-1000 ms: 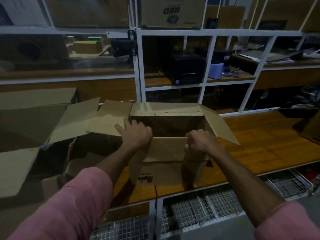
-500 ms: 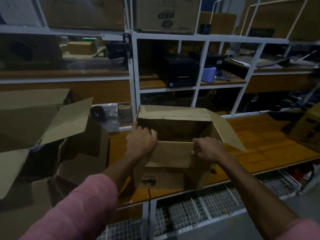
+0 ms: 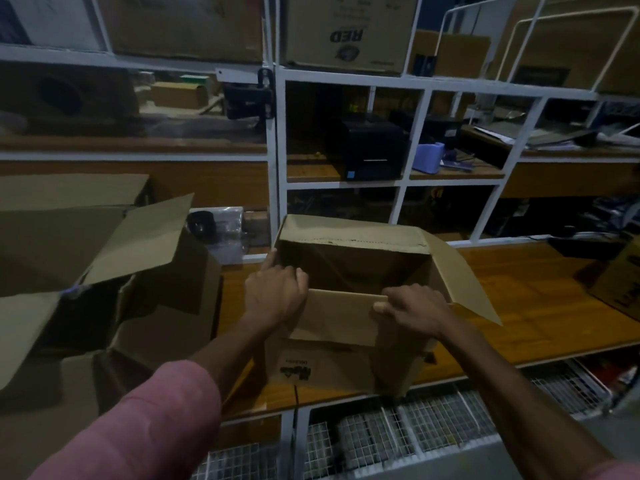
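An open brown cardboard box (image 3: pixel 332 368) stands on the wooden bench (image 3: pixel 540 306) right in front of me. Its far flap stands up, its right flap hangs outward, and its near flap is folded down toward me. My left hand (image 3: pixel 275 292) grips the box's left rim, fingers curled over the edge into the box. My right hand (image 3: pixel 414 308) pinches the right end of the near flap's top edge. The inside of the box looks dark and I see nothing in it.
A larger open cardboard box (image 3: pixel 104 271) with spread flaps stands at the left. Another carton (image 3: pixel 620 282) sits at the right edge of the bench. White shelving (image 3: pixel 277 150) behind holds a black printer (image 3: pixel 367 150), cartons and papers. Wire baskets (image 3: pixel 415 434) lie under the bench.
The box's left flap, spread outward a second ago, is folded down out of sight. My left hand has moved from that flap onto the left rim. My right hand keeps its hold.
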The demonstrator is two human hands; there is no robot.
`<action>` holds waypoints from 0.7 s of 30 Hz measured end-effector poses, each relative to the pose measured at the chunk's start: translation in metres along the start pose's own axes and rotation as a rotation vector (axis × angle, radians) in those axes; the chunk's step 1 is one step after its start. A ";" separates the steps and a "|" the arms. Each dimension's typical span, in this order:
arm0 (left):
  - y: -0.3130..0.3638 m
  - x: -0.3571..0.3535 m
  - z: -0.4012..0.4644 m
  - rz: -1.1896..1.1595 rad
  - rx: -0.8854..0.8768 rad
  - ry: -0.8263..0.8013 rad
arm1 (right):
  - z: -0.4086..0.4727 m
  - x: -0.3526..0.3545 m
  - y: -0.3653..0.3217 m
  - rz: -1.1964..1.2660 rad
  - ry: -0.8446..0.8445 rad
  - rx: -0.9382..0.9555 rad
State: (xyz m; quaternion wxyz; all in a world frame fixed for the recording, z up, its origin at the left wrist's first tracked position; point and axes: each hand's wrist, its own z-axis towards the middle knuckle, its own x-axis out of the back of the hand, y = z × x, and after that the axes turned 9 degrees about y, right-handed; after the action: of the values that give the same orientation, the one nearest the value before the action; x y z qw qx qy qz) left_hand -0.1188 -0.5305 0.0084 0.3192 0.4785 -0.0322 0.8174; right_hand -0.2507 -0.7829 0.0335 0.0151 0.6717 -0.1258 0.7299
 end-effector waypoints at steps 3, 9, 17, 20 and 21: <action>0.002 -0.002 0.003 0.052 -0.005 -0.131 | 0.008 0.014 -0.007 0.225 -0.093 -0.134; 0.007 -0.004 0.036 0.105 -0.197 -0.356 | 0.063 0.010 -0.016 0.258 -0.142 -0.194; 0.000 -0.047 0.122 0.036 -0.201 -0.316 | 0.140 0.015 -0.018 0.073 0.037 -0.110; -0.014 -0.072 0.153 0.072 -0.151 -0.346 | 0.162 0.011 -0.004 0.055 0.040 -0.092; -0.017 -0.078 0.159 0.086 -0.141 -0.359 | 0.169 0.008 0.001 0.059 0.029 -0.097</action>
State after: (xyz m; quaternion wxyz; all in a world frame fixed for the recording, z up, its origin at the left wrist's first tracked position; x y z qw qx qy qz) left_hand 0.0384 -0.6127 0.0275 0.3059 0.5910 -0.1663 0.7276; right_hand -0.0863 -0.8192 0.0528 0.0280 0.6554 -0.1804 0.7329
